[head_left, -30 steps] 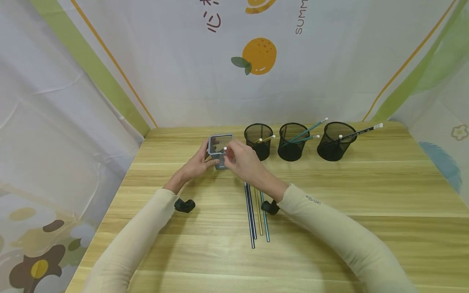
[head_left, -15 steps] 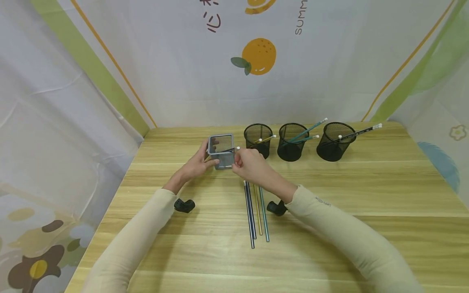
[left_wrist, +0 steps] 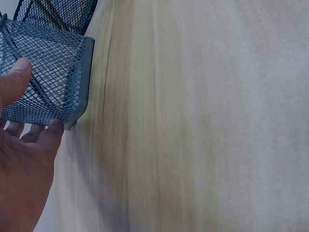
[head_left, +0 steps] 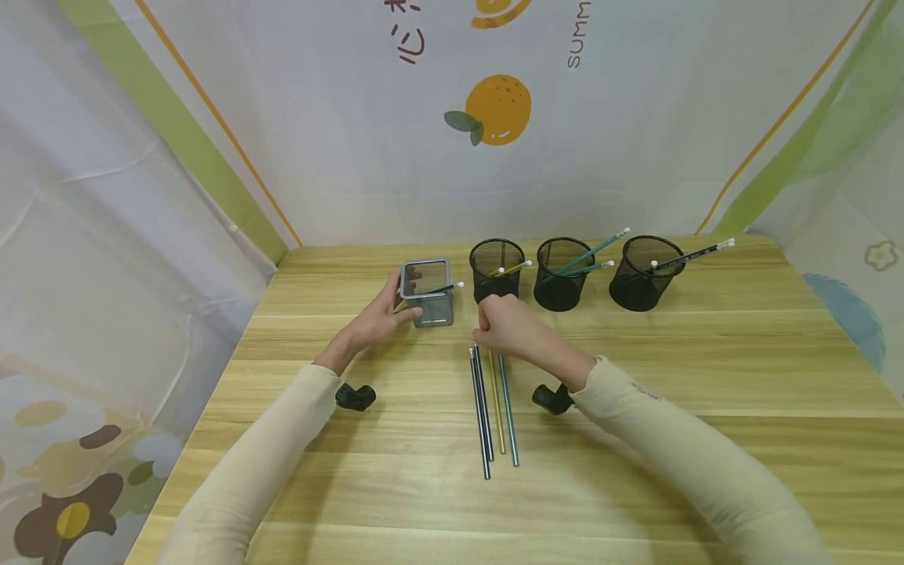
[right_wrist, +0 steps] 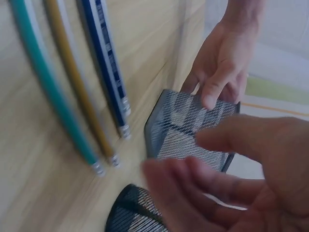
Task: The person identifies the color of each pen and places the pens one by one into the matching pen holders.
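Note:
My left hand (head_left: 374, 323) grips a square grey mesh pen holder (head_left: 432, 310), thumb on the near side and fingers on the far side. One dark pencil (head_left: 446, 289) leans in the holder, its white eraser past the right rim. My right hand (head_left: 510, 323) hovers over the eraser ends of a row of pencils, fingers loosely bent and holding nothing in the right wrist view. That row has two dark blue pencils (right_wrist: 104, 63), a gold pencil (right_wrist: 79, 82) and a teal pencil (right_wrist: 53, 92), lying side by side on the table.
To the right of the square holder stand three round black mesh cups: one with gold pencils (head_left: 497, 286), one with teal pencils (head_left: 560, 292), one with dark pencils (head_left: 637, 292). A printed cloth (head_left: 353, 157) hangs behind the wooden table (head_left: 706, 377).
My right hand has let go of the dark pencil, which now leans in the square holder, and has moved right and toward me. My left hand keeps its hold in place.

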### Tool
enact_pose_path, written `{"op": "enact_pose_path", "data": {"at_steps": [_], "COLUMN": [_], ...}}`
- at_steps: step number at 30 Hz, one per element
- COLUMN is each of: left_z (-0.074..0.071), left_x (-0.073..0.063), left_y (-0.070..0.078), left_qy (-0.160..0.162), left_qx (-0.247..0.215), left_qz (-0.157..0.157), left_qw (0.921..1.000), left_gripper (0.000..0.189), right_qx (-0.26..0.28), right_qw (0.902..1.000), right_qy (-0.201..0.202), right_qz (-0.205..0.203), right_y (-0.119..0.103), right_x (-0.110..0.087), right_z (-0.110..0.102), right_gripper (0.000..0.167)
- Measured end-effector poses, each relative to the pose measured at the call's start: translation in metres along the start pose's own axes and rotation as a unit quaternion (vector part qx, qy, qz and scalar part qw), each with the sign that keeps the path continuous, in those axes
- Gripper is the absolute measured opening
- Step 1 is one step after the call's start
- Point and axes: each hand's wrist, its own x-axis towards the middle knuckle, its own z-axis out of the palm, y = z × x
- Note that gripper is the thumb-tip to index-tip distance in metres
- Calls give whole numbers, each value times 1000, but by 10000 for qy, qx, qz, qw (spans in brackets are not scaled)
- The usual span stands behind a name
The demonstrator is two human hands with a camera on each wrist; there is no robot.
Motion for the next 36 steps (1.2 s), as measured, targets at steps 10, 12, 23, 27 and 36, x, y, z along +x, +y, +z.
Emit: {"op": "enact_pose_path", "data": {"at_steps": [10, 12, 23, 27, 36], "left_z": [0, 0, 0, -1, 0], "left_x": [0, 0, 0, -1, -1], "left_y": [0, 1, 1, 2, 3], "left_qy": [-13, -11, -4, 0, -26], "left_qx": [18, 14, 2, 29, 25], "left_qz": [27, 7, 29, -13, 18], "left_qw": [10000, 10000, 10000, 10000, 10000], "left_gripper": [70, 70, 70, 69, 70], "right_qx": [-451, -446, -202, -255, -183], "right_qw": [9965, 9963, 9907, 9909, 9896], "right_qy": [-640, -689, -1094, -1062, -1099], "right_qz": [305, 258, 779, 785, 915], "right_y": [23, 25, 30, 37, 28], "right_x": [-5, -5, -7, -2, -5], "right_z": [7, 8, 15, 23, 19], "right_gripper": [51, 51, 23, 18, 26]}}
